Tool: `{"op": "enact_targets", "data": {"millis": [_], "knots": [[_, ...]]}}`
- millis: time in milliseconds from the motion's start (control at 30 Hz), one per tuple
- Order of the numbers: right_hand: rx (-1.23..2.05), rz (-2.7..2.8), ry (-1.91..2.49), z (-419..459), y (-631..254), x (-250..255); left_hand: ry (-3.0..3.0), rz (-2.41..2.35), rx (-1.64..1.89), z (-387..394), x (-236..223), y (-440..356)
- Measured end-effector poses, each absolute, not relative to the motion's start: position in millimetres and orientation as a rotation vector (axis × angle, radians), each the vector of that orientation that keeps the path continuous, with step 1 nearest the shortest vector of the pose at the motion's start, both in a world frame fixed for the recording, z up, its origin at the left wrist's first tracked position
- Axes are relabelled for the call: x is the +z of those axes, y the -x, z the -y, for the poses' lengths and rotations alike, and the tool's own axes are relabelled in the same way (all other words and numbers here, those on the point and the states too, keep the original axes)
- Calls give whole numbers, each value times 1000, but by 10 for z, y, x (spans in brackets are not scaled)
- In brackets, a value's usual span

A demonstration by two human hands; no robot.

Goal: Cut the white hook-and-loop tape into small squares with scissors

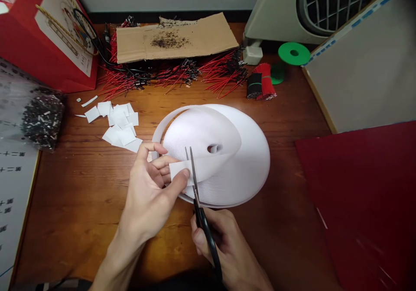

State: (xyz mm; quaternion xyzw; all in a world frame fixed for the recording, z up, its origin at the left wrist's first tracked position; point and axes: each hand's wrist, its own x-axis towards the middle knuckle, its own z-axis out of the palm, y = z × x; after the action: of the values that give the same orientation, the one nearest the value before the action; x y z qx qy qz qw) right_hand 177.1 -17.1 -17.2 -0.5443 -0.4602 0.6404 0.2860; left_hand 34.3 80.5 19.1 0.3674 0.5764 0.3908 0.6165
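A large roll of white tape (247,161) lies flat on the wooden table, with its loose end looped over the top. My left hand (152,187) pinches the end of the white strip (177,166) between thumb and fingers. The black-handled scissors (208,239) are in my right hand (224,243), their blades parted around the strip just right of my left thumb. Left of the roll lies a loose pile of cut white pieces (121,124). The strip's far side curves back onto the roll.
Behind the roll, a cardboard piece (195,40) rests on bundles of red wires (224,72). A green spool (294,53) and tied wire bundles (261,82) sit back right. At left stand a red paper bag (19,35) and a clear bag of small dark parts (43,118).
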Motion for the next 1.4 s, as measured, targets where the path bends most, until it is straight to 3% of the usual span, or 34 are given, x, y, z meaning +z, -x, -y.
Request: {"op": "enact_targets", "data": {"millis": [200,400,700,1100,1400], "knots": [[1824,1079,1312,156,-1732,-183,-797,-1306,904,-849,183,-316],[1693,1162,1474,226,-1754,-233,-761,-1260,876,-793,186,-345],[1735,1111,1291,119,-1726,-215,-754,-1275,901,-806,196,-339],[1807,1007,1518,143,-1758,-26,-667,-1110,950,-721,50,-309],[1798,1171,1461,111,-1829,-175,-685,-1161,899,-780,110,-303]]}}
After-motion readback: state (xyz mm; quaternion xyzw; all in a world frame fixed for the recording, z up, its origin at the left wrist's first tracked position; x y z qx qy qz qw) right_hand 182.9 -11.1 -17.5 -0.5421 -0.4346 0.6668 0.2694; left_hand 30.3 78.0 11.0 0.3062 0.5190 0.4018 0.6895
